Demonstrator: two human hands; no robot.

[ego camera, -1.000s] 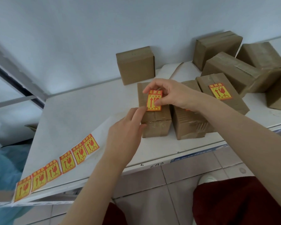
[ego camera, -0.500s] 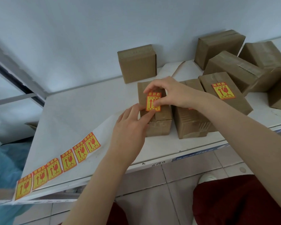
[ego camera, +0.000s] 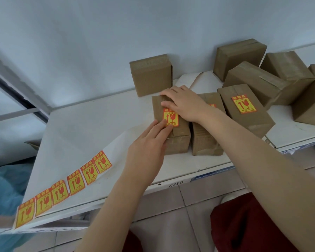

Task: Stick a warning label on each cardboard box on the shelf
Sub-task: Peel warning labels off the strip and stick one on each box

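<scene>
Both hands are flat with fingers straight. The left hand [ego camera: 147, 150] presses the bottom of the warning label [ego camera: 171, 118] and the right hand [ego camera: 185, 104] covers its top, smoothing it onto the box [ego camera: 178, 142] near the shelf's [ego camera: 80, 128] front edge. I'd say three are done counting this one, though the middle box's [ego camera: 205, 140] sticker is mostly hidden under the wrist. The upright box [ego camera: 151, 75] at the back edge plus four or five toward the back-right corner look bare, one of them cut off by the frame. The label strip [ego camera: 71, 180] at the front-left corner shows six.

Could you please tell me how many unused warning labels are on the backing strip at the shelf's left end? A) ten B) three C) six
C: six red-and-yellow labels lie in a row on the white backing strip, along the front left of the shelf.
</scene>
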